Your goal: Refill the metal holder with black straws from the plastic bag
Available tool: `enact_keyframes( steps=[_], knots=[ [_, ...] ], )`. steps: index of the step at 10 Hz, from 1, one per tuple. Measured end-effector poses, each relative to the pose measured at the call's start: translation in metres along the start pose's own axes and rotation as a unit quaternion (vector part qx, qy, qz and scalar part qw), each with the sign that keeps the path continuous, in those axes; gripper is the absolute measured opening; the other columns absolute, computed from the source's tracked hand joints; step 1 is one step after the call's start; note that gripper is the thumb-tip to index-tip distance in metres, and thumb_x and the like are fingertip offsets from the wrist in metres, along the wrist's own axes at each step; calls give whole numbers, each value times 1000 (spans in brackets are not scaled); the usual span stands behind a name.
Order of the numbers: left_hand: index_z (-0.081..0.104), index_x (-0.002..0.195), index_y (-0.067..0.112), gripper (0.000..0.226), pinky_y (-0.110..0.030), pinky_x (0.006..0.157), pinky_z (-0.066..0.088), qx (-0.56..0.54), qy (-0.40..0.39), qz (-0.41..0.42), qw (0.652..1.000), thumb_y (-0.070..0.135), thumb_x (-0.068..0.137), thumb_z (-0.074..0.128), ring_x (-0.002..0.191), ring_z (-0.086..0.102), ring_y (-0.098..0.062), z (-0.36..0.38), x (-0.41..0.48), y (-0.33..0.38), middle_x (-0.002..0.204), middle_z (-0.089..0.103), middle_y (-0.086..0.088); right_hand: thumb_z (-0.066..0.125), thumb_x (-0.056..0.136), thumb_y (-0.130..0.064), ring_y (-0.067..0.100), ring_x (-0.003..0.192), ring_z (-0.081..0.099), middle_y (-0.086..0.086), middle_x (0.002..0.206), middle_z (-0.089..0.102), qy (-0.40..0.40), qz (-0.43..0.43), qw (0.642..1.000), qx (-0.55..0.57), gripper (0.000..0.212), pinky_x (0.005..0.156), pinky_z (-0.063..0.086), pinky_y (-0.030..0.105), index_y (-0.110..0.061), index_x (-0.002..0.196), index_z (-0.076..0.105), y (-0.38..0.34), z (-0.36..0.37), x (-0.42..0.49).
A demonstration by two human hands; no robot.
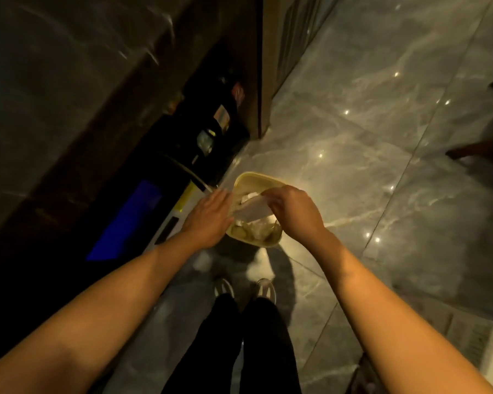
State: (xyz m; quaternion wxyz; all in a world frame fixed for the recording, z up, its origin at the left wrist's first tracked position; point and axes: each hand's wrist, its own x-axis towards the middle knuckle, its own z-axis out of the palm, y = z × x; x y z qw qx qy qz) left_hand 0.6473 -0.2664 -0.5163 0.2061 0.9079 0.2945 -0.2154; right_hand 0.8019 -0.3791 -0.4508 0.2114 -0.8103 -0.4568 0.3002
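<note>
Both hands (211, 217) (293, 211), crumpled clear bag (252, 213), yellow bin (255, 180)

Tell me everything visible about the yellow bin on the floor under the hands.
The yellow bin is a pale, plastic-looking container with a rounded-rectangular rim and no lid, standing upright on the marble floor beside the dark counter. It holds crumpled pale waste. The left hand and right hand are above its opening, holding a translucent plastic piece between them. Whether either hand touches the rim is unclear.
</note>
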Motion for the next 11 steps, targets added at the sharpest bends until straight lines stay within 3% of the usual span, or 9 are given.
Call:
enact_keyframes(
  steps=[3,4,6,8,9,11],
  knots=[
    [-10,138,10,62,-37,111,-8,79,-24,-36,996,42,93,20,140,-11,-23,181,97,-65,153,-8,-11,38,93,-12,34,107,57,16,122,58,-114,47,990,-73,35,88,47,40,-20,125,53,133,188,67],
    [-13,136,8,63,-40,113,-3,108,-13,-40,993,41,92,17,140,-12,-24,215,127,-82,153,-10,-12,36,94,-11,36,110,55,18,123,57,-162,47,981,-90,36,93,45,43,-17,125,52,164,247,93],
    [-19,134,4,68,-32,109,-12,110,-3,-27,994,42,93,20,139,-15,-23,255,156,-101,151,-16,-14,30,96,-16,34,114,52,22,125,56,-259,77,957,-103,36,97,40,39,-7,123,52,204,336,139],
    [-24,130,5,69,-32,108,-14,117,6,-8,993,44,93,19,139,-16,-23,262,157,-109,151,-19,-13,38,93,-11,31,123,46,18,136,47,-345,110,923,-128,35,103,35,36,-3,127,45,216,379,170],
    [-26,128,7,69,-36,112,-9,115,24,10,993,45,92,20,139,-14,-25,261,155,-112,151,-15,-15,36,92,-6,34,125,42,21,138,44,-362,144,915,-102,38,99,36,35,1,129,42,222,392,175],
    [-25,128,11,65,-33,108,-16,94,21,19,995,42,93,20,139,-15,-21,248,149,-111,153,-12,-11,34,96,-22,33,127,40,21,141,40,-319,144,935,-63,42,105,31,37,-5,134,34,210,376,162]
  ],
)
